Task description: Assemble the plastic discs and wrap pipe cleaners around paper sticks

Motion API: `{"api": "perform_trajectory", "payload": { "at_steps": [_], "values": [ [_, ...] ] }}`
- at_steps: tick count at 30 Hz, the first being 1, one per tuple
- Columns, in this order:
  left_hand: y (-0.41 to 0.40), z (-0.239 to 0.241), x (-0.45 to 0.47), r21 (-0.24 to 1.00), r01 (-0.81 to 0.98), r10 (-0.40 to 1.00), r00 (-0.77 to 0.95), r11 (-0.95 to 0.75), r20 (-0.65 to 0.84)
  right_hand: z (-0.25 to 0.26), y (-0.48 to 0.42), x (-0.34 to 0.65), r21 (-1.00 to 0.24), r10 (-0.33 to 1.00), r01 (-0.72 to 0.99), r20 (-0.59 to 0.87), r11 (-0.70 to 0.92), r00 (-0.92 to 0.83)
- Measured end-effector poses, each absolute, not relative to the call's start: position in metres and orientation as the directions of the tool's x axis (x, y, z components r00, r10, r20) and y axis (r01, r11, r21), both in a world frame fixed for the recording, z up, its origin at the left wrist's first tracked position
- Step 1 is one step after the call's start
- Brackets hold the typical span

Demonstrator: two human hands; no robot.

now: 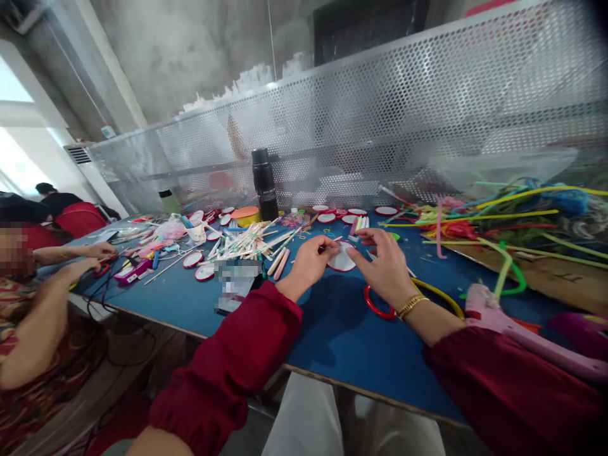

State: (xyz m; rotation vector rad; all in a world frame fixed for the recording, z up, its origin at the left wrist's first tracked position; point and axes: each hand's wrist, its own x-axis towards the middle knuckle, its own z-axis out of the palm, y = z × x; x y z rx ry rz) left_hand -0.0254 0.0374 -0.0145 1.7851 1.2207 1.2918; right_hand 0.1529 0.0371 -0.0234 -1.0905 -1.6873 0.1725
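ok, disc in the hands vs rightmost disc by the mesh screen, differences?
Held disc is gripped by left hand and right hand; back disc lies untouched on the table. Held disc is partly hidden by fingers; back disc shows whole. Both: white face, red rim.

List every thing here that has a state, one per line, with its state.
Disc: held between both hands.
Left hand: fingers pinch the disc's edge.
Right hand: fingers on the disc's other edge.
Flask: upright, capped.
Red ring: lying flat.
Glue gun: lying on its side.
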Motion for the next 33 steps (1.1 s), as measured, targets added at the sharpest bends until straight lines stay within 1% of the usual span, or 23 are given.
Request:
{"api": "perform_trajectory", "payload": {
  "at_steps": [2, 3, 5, 8, 11, 13, 15, 19, 23, 25, 27, 29, 33],
  "values": [
    [0.037, -0.016, -0.025, 0.767, 0.412, 0.865, 0.13, -0.492, 0.485, -0.017, 0.031, 0.152, -0.456, 0.664, 0.681, 0.745, 0.573, -0.06],
    [0.037, -0.017, -0.025, 0.722, 0.449, 0.84, 0.145, -0.526, 0.522, -0.014, 0.029, 0.151, -0.418, 0.66, 0.711, 0.747, 0.565, -0.085],
    [0.035, -0.016, -0.026, 0.653, 0.515, 0.812, 0.166, -0.555, 0.559, -0.012, 0.025, 0.148, -0.392, 0.683, 0.739, 0.719, 0.548, -0.125],
    [0.032, -0.014, -0.027, 0.598, 0.572, 0.802, 0.198, -0.562, 0.564, -0.015, 0.026, 0.146, -0.428, 0.718, 0.723, 0.683, 0.542, -0.133],
    [0.03, -0.014, -0.025, 0.575, 0.58, 0.79, 0.219, -0.578, 0.573, -0.022, 0.031, 0.148, -0.519, 0.733, 0.642, 0.673, 0.564, -0.101],
    [0.028, -0.015, -0.023, 0.563, 0.584, 0.779, 0.209, -0.584, 0.591, -0.025, 0.034, 0.149, -0.572, 0.748, 0.592, 0.659, 0.567, -0.081],
    [0.027, -0.015, -0.019, 0.555, 0.599, 0.771, 0.175, -0.577, 0.612, -0.025, 0.036, 0.15, -0.595, 0.755, 0.559, 0.65, 0.577, -0.087],
    [0.026, -0.012, -0.018, 0.584, 0.613, 0.757, 0.035, -0.532, 0.652, -0.018, 0.029, 0.147, -0.558, 0.693, 0.473, 0.701, 0.681, -0.17],
    [0.036, -0.012, -0.028, 0.689, 0.546, 0.77, -0.121, -0.475, 0.627, -0.004, 0.011, 0.141, -0.494, 0.603, 0.359, 0.724, 0.792, -0.335],
    [0.041, -0.013, -0.033, 0.731, 0.506, 0.789, -0.147, -0.458, 0.596, 0.002, 0.002, 0.138, -0.474, 0.555, 0.288, 0.729, 0.832, -0.401],
    [0.044, -0.014, -0.036, 0.75, 0.48, 0.803, -0.142, -0.456, 0.579, 0.004, -0.003, 0.136, -0.447, 0.517, 0.261, 0.746, 0.856, -0.419],
    [0.045, -0.014, -0.036, 0.753, 0.467, 0.803, -0.138, -0.464, 0.58, 0.001, -0.003, 0.135, -0.476, 0.554, 0.283, 0.73, 0.833, -0.4],
    [0.045, -0.016, -0.034, 0.763, 0.425, 0.781, -0.179, -0.487, 0.598, -0.01, 0.006, 0.133, -0.661, 0.748, 0.359, 0.625, 0.659, -0.224]
  ]
}}
